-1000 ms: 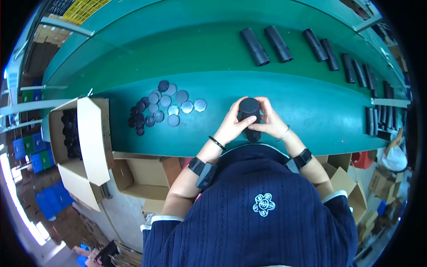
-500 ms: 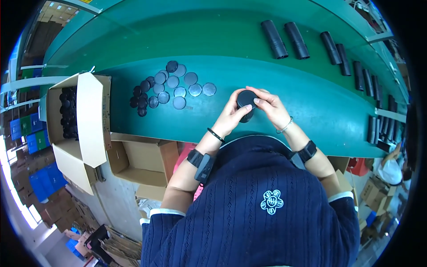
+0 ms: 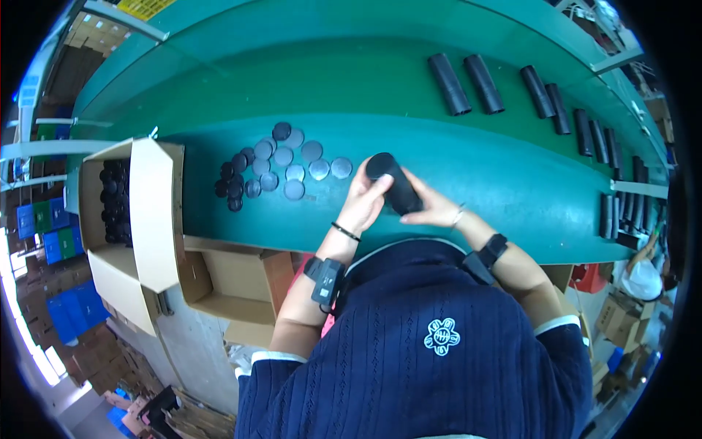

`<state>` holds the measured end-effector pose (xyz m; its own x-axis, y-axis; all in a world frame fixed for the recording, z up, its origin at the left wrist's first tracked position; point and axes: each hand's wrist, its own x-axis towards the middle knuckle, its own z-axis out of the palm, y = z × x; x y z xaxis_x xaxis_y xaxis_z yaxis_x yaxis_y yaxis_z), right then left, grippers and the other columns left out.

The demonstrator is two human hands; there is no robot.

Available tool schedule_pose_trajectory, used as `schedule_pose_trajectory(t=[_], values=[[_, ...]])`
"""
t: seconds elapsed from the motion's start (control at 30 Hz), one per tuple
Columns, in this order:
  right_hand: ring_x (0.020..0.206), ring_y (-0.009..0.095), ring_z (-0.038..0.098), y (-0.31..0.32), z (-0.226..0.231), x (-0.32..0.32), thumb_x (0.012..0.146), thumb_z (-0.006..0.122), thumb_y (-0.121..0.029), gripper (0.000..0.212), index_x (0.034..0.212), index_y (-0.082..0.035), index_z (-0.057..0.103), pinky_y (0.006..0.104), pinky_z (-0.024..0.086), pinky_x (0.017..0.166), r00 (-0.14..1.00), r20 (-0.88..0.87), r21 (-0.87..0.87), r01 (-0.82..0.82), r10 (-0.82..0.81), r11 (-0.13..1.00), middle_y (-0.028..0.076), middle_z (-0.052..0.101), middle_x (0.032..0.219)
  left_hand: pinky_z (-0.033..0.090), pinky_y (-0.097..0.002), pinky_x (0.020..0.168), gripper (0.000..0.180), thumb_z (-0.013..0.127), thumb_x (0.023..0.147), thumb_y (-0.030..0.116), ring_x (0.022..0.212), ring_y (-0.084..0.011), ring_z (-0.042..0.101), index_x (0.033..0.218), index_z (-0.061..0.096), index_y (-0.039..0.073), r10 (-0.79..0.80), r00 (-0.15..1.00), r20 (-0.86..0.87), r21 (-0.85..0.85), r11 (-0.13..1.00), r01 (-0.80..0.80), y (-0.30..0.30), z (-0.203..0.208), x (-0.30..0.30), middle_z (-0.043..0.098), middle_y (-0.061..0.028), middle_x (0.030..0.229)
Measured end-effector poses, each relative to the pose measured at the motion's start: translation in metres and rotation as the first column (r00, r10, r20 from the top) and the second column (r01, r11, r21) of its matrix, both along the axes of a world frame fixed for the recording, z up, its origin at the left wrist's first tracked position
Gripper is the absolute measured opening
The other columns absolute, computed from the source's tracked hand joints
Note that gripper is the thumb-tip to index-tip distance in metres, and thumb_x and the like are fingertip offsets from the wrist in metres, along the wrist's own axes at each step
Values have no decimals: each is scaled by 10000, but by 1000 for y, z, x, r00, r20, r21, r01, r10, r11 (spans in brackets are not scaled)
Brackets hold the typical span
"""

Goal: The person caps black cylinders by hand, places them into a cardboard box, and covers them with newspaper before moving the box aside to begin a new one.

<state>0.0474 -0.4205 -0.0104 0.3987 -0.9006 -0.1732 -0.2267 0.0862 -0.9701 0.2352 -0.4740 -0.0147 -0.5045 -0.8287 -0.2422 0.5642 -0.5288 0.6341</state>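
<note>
Between my hands is a black plastic tube [image 3: 401,192], tilted, with a flat round black cap on its upper left end. My left hand [image 3: 368,196] is closed round the capped end, its thumb lying near the cap. The lower part of the tube is gripped by my right hand [image 3: 433,208], fingers along its far side and thumb near the bottom end. Left of my hands, several loose round black caps [image 3: 294,173] lie scattered on the green work surface [image 3: 468,161].
Several more black tubes [image 3: 484,84] lie along the green conveyor belt [image 3: 329,73] at the far side and right. An open cardboard box [image 3: 157,212] of black caps stands at the left. Below the table edge sits another open carton [image 3: 230,274].
The tube has gone from nearly upright to tilted, its capped end shifting left. My right hand has slid from the cap down to the tube's lower part. My left hand still holds it.
</note>
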Motion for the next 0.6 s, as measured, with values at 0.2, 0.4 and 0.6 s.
schedule_pose_trajectory(t=[0.2, 0.4, 0.6], values=[[903, 305, 628, -96, -3, -6, 707, 720, -84, 876, 1382, -158, 166, 410, 505, 773, 928, -79, 14, 367, -365, 930, 201, 572, 1033, 232, -465, 1072, 531, 490, 962, 351, 1320, -248, 306, 1418, 322, 137, 181, 915, 361, 16, 980, -200, -25, 11, 13, 362, -113, 1396], [1045, 434, 535, -200, -50, -38, 817, 660, -240, 608, 1333, -273, 340, 496, 459, 893, 582, -670, -294, 362, -461, 884, 233, 396, 1266, 412, -381, 859, 328, 601, 888, 202, 1069, -224, 514, 1194, 522, 114, 53, 920, 389, 157, 980, -123, 3, -15, 64, 551, -69, 1160], [1277, 440, 321, -154, -12, -64, 870, 598, -245, 655, 1436, -257, 266, 477, 352, 1034, 730, -486, -447, 265, -481, 854, 225, 237, 1463, 418, -346, 788, 327, 586, 874, 205, 939, -199, 517, 1170, 516, 86, 69, 896, 439, 88, 989, -119, -7, -1, 81, 568, -79, 1068]])
